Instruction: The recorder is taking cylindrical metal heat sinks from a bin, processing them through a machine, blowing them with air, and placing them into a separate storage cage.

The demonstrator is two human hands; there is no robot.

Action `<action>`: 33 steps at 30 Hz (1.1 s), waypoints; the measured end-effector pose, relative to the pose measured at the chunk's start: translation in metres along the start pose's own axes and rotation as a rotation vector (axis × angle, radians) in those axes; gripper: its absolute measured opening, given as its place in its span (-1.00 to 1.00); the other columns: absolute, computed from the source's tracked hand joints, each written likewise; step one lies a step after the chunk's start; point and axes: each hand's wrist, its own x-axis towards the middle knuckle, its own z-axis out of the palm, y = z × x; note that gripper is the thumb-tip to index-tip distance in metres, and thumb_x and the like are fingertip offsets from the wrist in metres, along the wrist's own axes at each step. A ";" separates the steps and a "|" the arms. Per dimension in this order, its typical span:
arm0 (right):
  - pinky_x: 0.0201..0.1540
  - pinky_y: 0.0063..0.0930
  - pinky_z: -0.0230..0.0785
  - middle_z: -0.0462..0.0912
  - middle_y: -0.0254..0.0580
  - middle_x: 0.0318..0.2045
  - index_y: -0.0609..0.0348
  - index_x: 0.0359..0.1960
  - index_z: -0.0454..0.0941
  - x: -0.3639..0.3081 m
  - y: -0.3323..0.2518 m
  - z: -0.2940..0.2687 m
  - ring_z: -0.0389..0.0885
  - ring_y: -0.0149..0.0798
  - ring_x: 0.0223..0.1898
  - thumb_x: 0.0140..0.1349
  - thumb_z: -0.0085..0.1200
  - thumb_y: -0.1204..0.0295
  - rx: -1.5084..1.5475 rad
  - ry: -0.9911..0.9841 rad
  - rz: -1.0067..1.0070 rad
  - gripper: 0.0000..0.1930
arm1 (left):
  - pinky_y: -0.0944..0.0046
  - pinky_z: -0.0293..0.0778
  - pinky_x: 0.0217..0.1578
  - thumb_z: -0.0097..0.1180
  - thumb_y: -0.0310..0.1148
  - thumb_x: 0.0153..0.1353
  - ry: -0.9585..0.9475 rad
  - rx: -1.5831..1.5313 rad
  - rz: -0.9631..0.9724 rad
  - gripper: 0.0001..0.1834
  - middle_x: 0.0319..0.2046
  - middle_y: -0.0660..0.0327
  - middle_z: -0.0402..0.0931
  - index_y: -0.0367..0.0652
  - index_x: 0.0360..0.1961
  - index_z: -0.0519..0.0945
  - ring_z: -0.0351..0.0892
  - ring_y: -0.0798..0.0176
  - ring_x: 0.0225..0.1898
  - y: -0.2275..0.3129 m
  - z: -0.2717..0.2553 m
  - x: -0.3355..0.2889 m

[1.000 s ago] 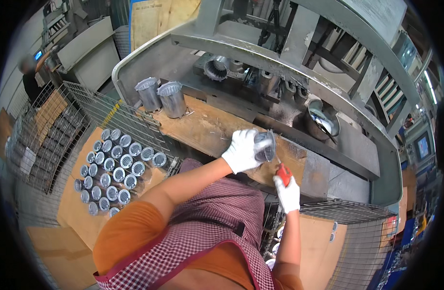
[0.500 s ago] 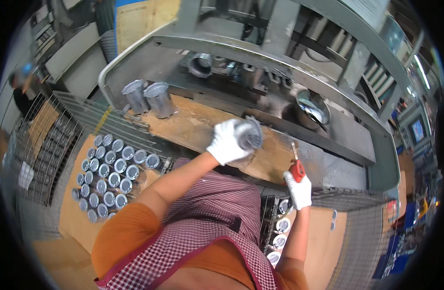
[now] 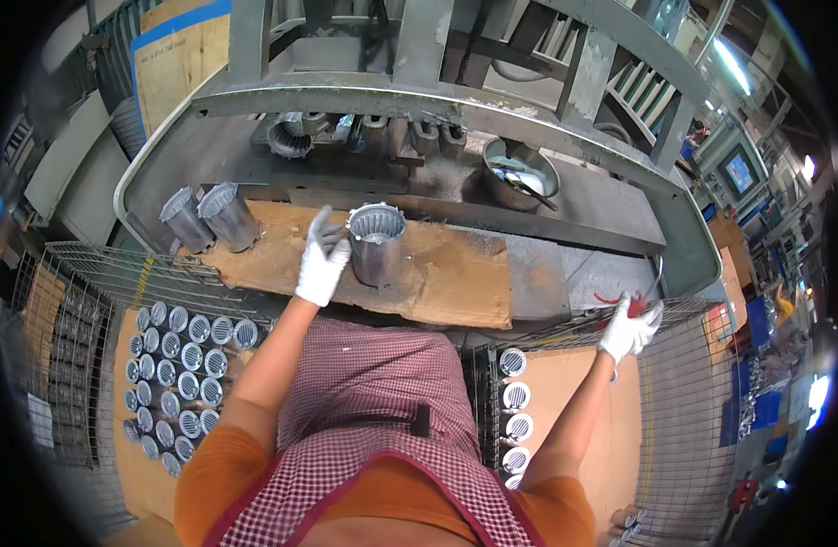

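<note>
A grey metal cylindrical housing point(image 3: 378, 255), ribbed inside and with a toothed rim, stands upright on the brown cardboard point(image 3: 455, 284). My left hand point(image 3: 323, 264), gloved in white, is just left of it, fingers stretched up and holding nothing. Far to the right, by the bench's end, my right hand point(image 3: 630, 332) has its gloved fingers apart. A red-handled tool point(image 3: 634, 306) lies right at those fingertips, partly hidden and blurred; whether they still touch it is unclear. Two more housings, one point(image 3: 228, 219) beside the other point(image 3: 187, 221), stand at the cardboard's left end.
A metal bowl point(image 3: 521, 178) with utensils sits in the machine bay behind the bench, near a ribbed housing point(image 3: 289, 139) at its left. Wire cages with cardboard point(image 3: 574, 401) flank me; finished-looking cylinders point(image 3: 189, 356) stand in rows at left, others point(image 3: 517, 396) at right.
My left hand has let go of the housing, which now stands on the cardboard. My right hand has moved right with the red-handled tool and its fingers have spread. The view has shifted.
</note>
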 end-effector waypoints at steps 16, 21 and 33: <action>0.01 -0.11 0.41 0.65 0.10 -0.19 0.00 0.14 0.50 -0.008 -0.204 0.065 0.61 0.10 -0.08 0.21 0.04 -0.06 0.348 -0.787 -0.383 -0.44 | 0.08 0.46 -0.06 0.13 -0.25 0.24 0.267 0.486 0.036 -0.55 -0.14 -0.01 0.56 -0.22 0.11 0.48 0.59 0.06 -0.17 -0.024 -0.012 0.006; -0.10 -0.24 0.47 0.68 0.07 -0.26 0.13 -0.09 0.65 -0.033 -0.226 0.025 0.66 0.04 -0.20 0.25 0.11 0.22 0.769 -0.527 -0.452 -0.69 | 0.04 0.44 -0.07 0.13 -0.25 0.23 0.244 0.619 0.083 -0.64 -0.20 0.03 0.59 -0.16 0.01 0.54 0.59 0.04 -0.18 -0.029 -0.010 0.004; -0.30 -0.14 0.44 0.63 -0.03 -0.50 0.07 -0.26 0.65 -0.054 -0.386 0.013 0.61 0.04 -0.41 0.28 0.01 0.20 0.947 -0.266 -0.934 -0.75 | 0.02 0.40 -0.02 0.09 -0.21 0.25 0.215 0.643 0.071 -0.68 -0.19 0.04 0.59 -0.11 -0.03 0.58 0.54 -0.04 -0.09 -0.014 -0.012 0.003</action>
